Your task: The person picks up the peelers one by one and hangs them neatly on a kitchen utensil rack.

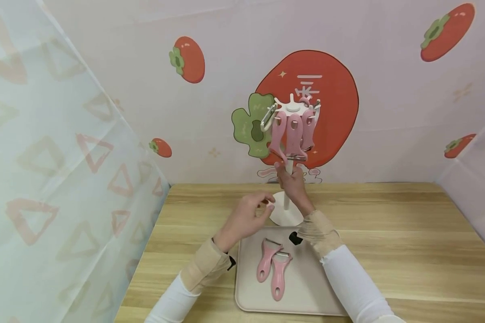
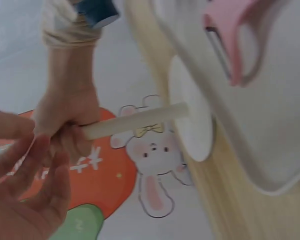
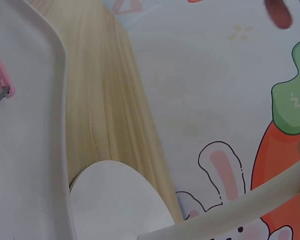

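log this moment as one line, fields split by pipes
right hand: grips pole of white stand | left hand: empty, beside stand | stand: hanging pink peelers | tray: two pink peelers

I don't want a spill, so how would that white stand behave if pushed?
The white stand may tip if pushed, since the hanging peelers cluster high up. Its flat round base should resist small nudges. The peelers would probably sway, hanging from its prongs.
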{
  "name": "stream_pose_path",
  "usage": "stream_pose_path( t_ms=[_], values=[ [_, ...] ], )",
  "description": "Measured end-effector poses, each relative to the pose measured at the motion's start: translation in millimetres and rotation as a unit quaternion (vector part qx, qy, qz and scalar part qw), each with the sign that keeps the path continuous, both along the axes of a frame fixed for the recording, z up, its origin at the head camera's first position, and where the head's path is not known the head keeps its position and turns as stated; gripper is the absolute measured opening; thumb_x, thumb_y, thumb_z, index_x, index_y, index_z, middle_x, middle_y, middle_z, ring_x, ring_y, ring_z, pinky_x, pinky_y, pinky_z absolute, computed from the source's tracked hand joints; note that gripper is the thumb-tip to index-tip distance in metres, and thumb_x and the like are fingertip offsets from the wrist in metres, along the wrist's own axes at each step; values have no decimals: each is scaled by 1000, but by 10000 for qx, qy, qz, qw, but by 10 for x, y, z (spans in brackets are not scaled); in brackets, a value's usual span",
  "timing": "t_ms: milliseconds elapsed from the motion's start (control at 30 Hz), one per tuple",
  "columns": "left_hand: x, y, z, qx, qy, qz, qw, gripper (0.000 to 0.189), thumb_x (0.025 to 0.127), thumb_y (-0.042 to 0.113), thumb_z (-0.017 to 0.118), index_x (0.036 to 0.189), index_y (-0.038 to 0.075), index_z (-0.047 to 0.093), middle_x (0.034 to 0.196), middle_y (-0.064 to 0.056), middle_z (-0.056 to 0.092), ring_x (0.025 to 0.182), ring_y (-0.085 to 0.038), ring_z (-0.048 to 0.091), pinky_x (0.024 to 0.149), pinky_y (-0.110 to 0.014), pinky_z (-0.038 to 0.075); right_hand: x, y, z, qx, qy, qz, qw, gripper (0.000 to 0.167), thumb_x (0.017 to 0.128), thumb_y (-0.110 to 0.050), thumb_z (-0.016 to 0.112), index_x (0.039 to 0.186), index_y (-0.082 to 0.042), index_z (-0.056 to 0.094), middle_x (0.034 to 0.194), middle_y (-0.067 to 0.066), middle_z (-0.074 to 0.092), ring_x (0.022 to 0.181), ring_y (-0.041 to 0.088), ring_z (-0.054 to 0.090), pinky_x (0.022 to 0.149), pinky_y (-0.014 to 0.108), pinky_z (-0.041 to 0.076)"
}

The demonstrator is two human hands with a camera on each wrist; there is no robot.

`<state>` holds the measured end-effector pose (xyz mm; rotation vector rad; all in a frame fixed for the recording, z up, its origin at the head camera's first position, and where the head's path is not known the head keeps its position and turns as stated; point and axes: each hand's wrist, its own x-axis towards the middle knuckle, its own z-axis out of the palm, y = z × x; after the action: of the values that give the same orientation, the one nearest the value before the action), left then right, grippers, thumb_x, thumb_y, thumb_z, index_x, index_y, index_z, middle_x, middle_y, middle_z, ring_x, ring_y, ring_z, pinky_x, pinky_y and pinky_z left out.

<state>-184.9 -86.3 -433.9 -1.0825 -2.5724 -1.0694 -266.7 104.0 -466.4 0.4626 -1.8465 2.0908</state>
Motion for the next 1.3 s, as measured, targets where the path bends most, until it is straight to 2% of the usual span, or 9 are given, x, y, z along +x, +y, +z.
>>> stream_pose_path(
  t_ms=[100,233,367,467,633,900,1100,1300],
  values=[
    [29,-25,-87,-792,69,-581,9951,12,103,13,70,115,12,74,114,1,75,104,-17,72,91,-30,58,-12,-3,-1,-52,119,28,9999,59,112,-22,58,57,-6,41,47,-12,34,41,4,27,43,24,20],
    [115,-60,-258,-1534,183,-1192,9808,11,102,13,71,110,16,77,112,7,73,103,-10,69,92,-23,55,-10,-15,-1,-136,58,56,9999,59,111,-23,59,58,-4,40,48,-11,33,41,4,27,43,24,20],
    [231,-132,-509,-1639,428,-1632,9719,12,99,8,74,104,18,80,111,9,74,105,-10,66,96,-20,52,11,-25,-18,-73,-126,89,9999,58,111,-23,58,58,-6,42,47,-11,34,41,5,29,43,23,22],
    [296,-178,-644,-1621,692,-1879,9662,15,96,7,77,96,21,81,112,9,75,107,-11,65,97,-19,50,29,-21,-36,-23,-184,92,9998,56,111,-21,57,60,-4,42,47,-11,35,41,5,30,43,22,23],
    [338,-180,-724,-1861,717,-1938,9605,23,93,5,78,87,27,82,118,11,75,116,-9,64,96,-19,49,50,-10,-41,-43,-168,69,9998,56,112,-19,57,61,1,41,47,-11,34,41,5,30,42,23,22],
    [392,-177,-684,-2396,654,-1764,9525,21,94,9,78,93,29,84,121,12,73,116,-9,65,100,-24,51,41,0,-47,15,-179,28,9998,57,112,-23,57,62,-1,41,49,-11,35,42,5,30,43,22,23],
    [423,-170,-682,-2563,517,-1769,9489,22,97,8,75,98,27,84,123,11,72,115,-8,66,100,-18,49,47,9,-11,49,-179,44,9998,56,112,-21,57,62,1,41,48,-11,36,43,5,31,43,22,24],
    [433,-138,-668,-2664,543,-1779,9457,20,98,8,73,99,27,82,121,10,71,110,-7,68,97,-19,51,36,19,23,41,-232,52,9997,54,112,-18,57,63,1,42,48,-9,36,42,6,32,43,22,24]
  ],
)
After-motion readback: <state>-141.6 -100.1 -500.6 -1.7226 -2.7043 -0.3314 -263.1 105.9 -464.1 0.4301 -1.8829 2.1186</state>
